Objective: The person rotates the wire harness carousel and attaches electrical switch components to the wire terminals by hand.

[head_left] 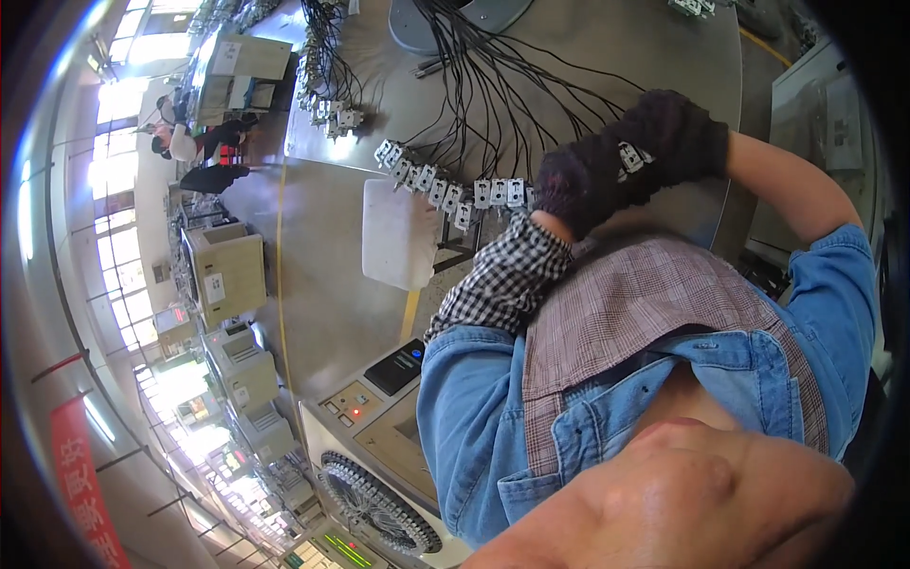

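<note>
Both my hands wear dark knitted gloves and meet over the near edge of a metal table (pixel 607 57). Between them shows a small silver metal part (pixel 633 159) with holes. My right hand (pixel 675 133) is closed on this part. My left hand (pixel 578 185) is closed right beside it, fingers curled; the gloves hide much of the grip. Left of my left hand, a row of similar metal parts (pixel 445 192) lines the table edge. Black cables (pixel 483 85) run from the row toward a round grey base (pixel 412 28) at the far side.
More cabled metal parts (pixel 336 116) hang at the table's left corner. Below the edge stands a white plastic bin (pixel 393 232). A machine with a control panel (pixel 360 403) is near my left elbow. Other machines (pixel 225 270) and a person (pixel 180 142) are farther left.
</note>
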Available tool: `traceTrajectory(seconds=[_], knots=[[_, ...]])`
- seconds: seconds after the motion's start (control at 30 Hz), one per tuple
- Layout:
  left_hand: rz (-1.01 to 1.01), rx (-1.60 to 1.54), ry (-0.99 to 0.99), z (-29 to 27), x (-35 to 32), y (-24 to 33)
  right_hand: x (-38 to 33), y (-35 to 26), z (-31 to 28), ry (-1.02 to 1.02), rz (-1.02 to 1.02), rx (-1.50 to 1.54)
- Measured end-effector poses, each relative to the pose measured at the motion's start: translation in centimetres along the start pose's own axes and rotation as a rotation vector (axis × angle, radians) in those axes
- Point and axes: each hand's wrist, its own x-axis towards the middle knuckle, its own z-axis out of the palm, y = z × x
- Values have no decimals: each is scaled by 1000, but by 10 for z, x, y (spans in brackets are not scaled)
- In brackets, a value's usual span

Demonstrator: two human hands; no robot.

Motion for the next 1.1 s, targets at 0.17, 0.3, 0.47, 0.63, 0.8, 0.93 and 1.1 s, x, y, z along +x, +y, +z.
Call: traceTrajectory(seconds=[0.17, 0.3, 0.47, 0.63, 0.8, 0.93, 1.1], knots=[[80, 7, 206, -64, -52, -31, -31, 9, -14, 277, 117, -44], [-52, 269, 84, -80, -90, -55, -29, -6, 0, 426, 16, -202], [-61, 215, -18, -54, -76, -54, 25, -83, 12, 529, -110, 10], [-51, 230, -5, -48, -71, -63, 56, -103, 34, 388, -95, -100], [-81, 212, -157, -48, -62, -69, 62, -93, 31, 353, -87, -129], [66, 185, -11, -56, -70, -81, 53, -74, 3, 179, -80, 80], [-807, -449, 444, -123, -129, -142, 32, 11, -23, 493, 294, 98]])
